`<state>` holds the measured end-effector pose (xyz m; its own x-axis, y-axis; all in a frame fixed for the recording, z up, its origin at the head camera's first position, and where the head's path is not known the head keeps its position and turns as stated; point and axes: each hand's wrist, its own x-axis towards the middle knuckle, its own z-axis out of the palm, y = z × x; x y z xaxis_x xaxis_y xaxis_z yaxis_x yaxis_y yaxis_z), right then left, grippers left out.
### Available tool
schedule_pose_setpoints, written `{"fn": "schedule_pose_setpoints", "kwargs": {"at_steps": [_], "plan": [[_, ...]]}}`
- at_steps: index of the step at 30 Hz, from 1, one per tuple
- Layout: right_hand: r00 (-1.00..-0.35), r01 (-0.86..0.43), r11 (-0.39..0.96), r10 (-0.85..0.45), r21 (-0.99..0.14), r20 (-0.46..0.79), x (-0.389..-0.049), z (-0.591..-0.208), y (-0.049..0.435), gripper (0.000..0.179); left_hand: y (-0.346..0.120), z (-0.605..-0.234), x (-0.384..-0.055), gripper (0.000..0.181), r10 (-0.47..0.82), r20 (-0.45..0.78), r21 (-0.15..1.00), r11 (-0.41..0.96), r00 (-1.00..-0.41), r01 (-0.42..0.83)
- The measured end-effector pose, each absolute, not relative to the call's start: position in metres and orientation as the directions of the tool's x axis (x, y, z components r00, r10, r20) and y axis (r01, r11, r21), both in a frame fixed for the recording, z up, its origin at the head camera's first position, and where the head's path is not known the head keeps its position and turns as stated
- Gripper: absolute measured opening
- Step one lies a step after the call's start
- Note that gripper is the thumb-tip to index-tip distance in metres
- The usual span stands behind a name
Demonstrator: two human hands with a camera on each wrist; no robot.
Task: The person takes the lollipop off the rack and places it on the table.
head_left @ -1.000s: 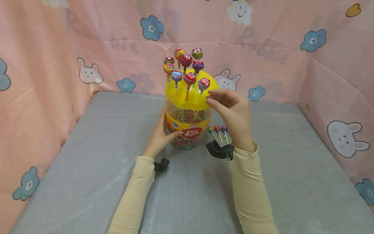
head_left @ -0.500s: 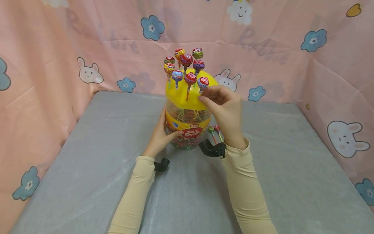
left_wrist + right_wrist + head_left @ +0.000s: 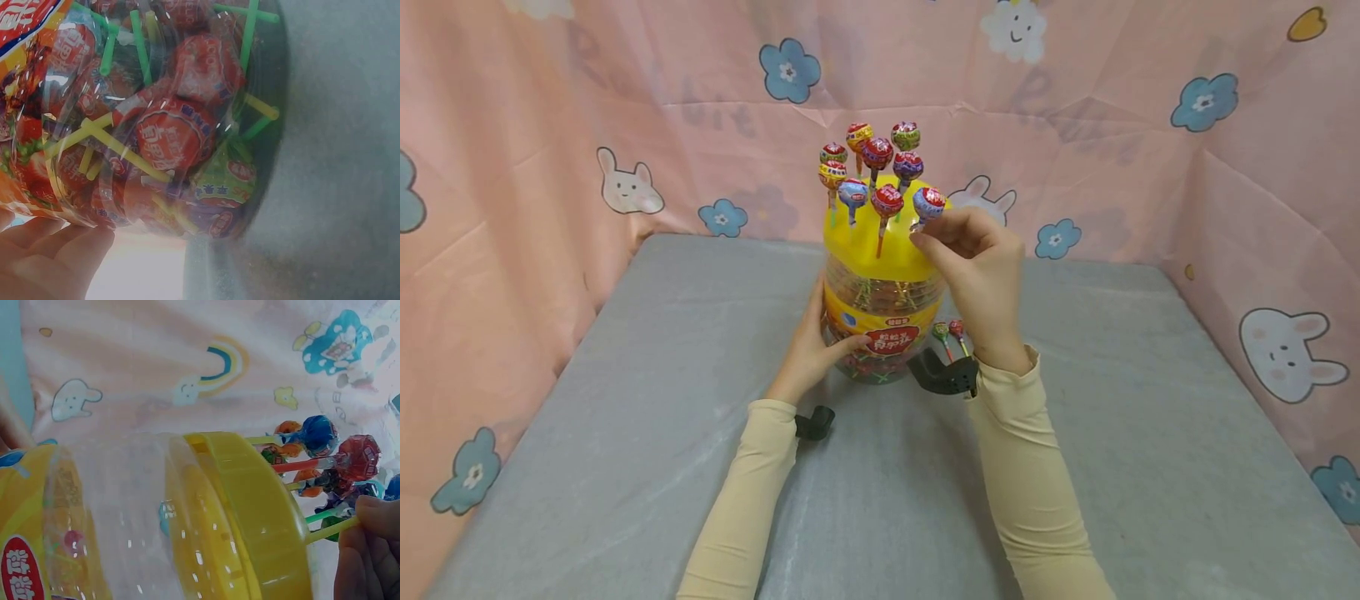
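Observation:
A clear plastic lollipop jar (image 3: 891, 302) with a yellow domed lid (image 3: 854, 257) stands on the table. Several wrapped lollipops stand upright in the lid, sticks down. My left hand (image 3: 811, 354) grips the jar's lower left side, thumb across its front label. At the lid's right edge, my right hand (image 3: 987, 279) pinches the stick of a blue-and-red lollipop (image 3: 929, 202) between thumb and fingers. In the right wrist view, the end of its yellow stick (image 3: 332, 530) meets the lid's top; whether it sits in a hole is unclear. Through the jar wall, more lollipops (image 3: 175, 134) show inside.
Two loose lollipops (image 3: 956, 328) are visible on the table right of the jar, partly behind the black wrist camera (image 3: 942, 373). Around the grey table (image 3: 662, 358) hangs a pink patterned cloth (image 3: 700, 158).
My right hand has moved in from the right of the lid and taken hold of the blue-and-red lollipop's stick. The lollipop has shifted slightly up and right. My left hand stays put.

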<state>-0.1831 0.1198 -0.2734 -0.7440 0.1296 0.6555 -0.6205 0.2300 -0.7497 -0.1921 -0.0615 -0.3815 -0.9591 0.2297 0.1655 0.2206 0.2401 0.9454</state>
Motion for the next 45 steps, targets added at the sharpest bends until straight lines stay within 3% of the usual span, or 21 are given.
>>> {"fn": "schedule_pose_setpoints", "kwargs": {"at_steps": [7,11,15,22,30,35,40,45], "plan": [[-0.708,-0.658,0.174,0.187,-0.733,0.681,-0.183,-0.274,0.132,0.010,-0.063,-0.413,-0.213,0.105,0.218,0.194,0.944,0.224,-0.956,0.243],[-0.728,-0.645,0.093,0.226,-0.759,0.647,-0.181,-0.279,0.147,0.003,-0.063,-0.415,-0.214,0.106,0.213,0.198,0.941,0.232,-0.957,0.246],[-0.756,-0.622,-0.010,0.272,-0.783,0.596,-0.178,-0.285,0.164,0.007,-0.063,-0.414,-0.212,0.105,0.208,0.198,0.940,0.236,-0.958,0.246],[-0.772,-0.591,-0.085,0.346,-0.802,0.533,-0.176,-0.299,0.194,0.006,-0.063,-0.415,-0.213,0.105,0.208,0.216,0.937,0.231,-0.954,0.263],[-0.794,-0.498,-0.056,0.431,-0.865,0.429,-0.178,-0.327,0.225,0.006,-0.063,-0.411,-0.211,0.105,0.221,0.207,0.940,0.226,-0.953,0.257],[-0.829,-0.402,-0.059,0.447,-0.914,0.336,-0.181,-0.341,0.239,0.007,-0.062,-0.389,-0.197,0.101,0.232,0.184,0.944,0.229,-0.955,0.237],[-0.856,-0.330,-0.047,0.437,-0.943,0.278,-0.182,-0.347,0.252,0.010,-0.062,-0.378,-0.188,0.098,0.236,0.179,0.944,0.233,-0.955,0.234],[-0.905,-0.197,0.070,0.371,-0.978,0.209,-0.181,-0.354,0.264,0.001,-0.062,-0.376,-0.188,0.098,0.233,0.166,0.948,0.229,-0.958,0.221]]}}
